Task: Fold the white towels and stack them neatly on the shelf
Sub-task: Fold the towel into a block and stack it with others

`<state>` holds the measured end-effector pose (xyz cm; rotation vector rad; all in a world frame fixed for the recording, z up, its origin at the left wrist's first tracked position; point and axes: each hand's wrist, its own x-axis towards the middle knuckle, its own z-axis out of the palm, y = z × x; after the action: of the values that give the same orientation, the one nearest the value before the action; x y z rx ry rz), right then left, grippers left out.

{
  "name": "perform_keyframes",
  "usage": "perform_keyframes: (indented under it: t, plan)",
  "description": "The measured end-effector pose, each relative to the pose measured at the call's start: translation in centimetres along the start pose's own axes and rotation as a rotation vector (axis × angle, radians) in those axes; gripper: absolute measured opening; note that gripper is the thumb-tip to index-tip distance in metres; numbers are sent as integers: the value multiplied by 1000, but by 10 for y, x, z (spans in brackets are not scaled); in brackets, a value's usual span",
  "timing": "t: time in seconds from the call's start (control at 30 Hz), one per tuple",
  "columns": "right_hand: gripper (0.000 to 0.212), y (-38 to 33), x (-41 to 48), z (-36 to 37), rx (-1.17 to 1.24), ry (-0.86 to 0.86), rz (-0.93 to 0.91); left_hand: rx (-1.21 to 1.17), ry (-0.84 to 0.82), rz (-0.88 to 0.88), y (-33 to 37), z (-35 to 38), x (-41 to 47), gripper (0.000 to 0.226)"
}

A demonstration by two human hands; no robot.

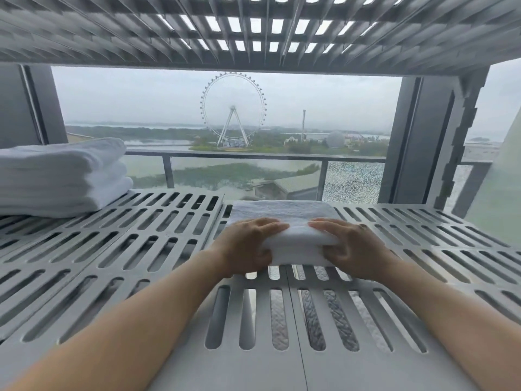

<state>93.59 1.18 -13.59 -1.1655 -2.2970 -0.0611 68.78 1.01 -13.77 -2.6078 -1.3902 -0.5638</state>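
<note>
A small folded white towel (pixel 284 215) lies flat on the grey slotted shelf (pixel 141 249), near its middle. My left hand (pixel 248 246) grips the towel's near left corner, fingers on top and thumb under the edge. My right hand (pixel 352 246) grips the near right corner the same way. At the far left of the shelf sits a stack of larger folded white towels (pixel 59 176).
Another slotted shelf (pixel 253 29) hangs close overhead. A grey shelf post (pixel 456 142) stands at the back right. Behind the shelf is a window with a balcony railing (pixel 253 156) and a distant Ferris wheel. Bare shelf surface stretches between the two towel piles.
</note>
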Motion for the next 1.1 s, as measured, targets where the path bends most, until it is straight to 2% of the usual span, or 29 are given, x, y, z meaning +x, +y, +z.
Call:
perform_keyframes:
  t: [0.23,0.37,0.5,0.7,0.93,1.1]
  plan:
    - [64,2,3,1,-9,1,-5,-73,-30,-19,-7,-2,2,73]
    - [57,6,1,1,-23,40,-6,11,6,-54,-15,1,0,68]
    - [62,2,2,8,-71,76,-11,131,-19,-16,-8,9,2,72]
    - [69,13,-2,5,-42,-38,36,348,-7,89,-7,9,-4,72]
    - [70,7,-3,-4,-81,-176,76,305,-110,61,-6,0,-6,75]
    - [89,-11,2,-2,-247,-205,-83,342,-130,82,2,-9,-5,77]
